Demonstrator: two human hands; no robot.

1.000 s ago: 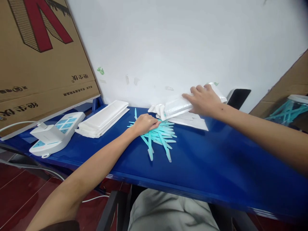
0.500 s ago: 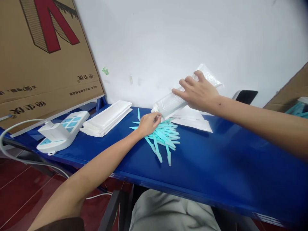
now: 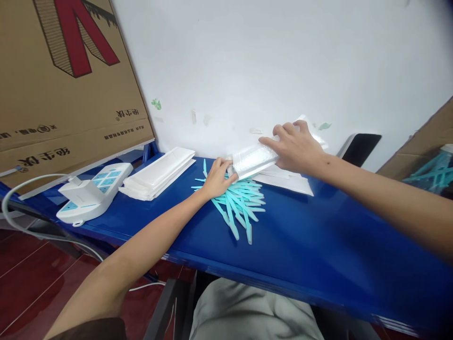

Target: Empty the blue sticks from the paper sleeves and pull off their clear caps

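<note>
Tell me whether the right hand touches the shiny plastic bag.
Touching: the head view shows the right hand clasped over the shiny plastic bag, which emerges on both sides.

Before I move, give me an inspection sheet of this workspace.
Surface: glossy blue table.
Work things: turquoise sticks in a fanned pile; plastic sleeve slanting at its far side; white stack left; loose white sheets right.
Clutter: power strip bearing a white charger; dark-faced device near the wall.
Grips: right grip holds the sleeve; left grip at its lower end, pinch unclear.
Cables: white cable loops from the charger past the table's left end.
Surroundings: white wall, cardboard left, red floor.
</note>
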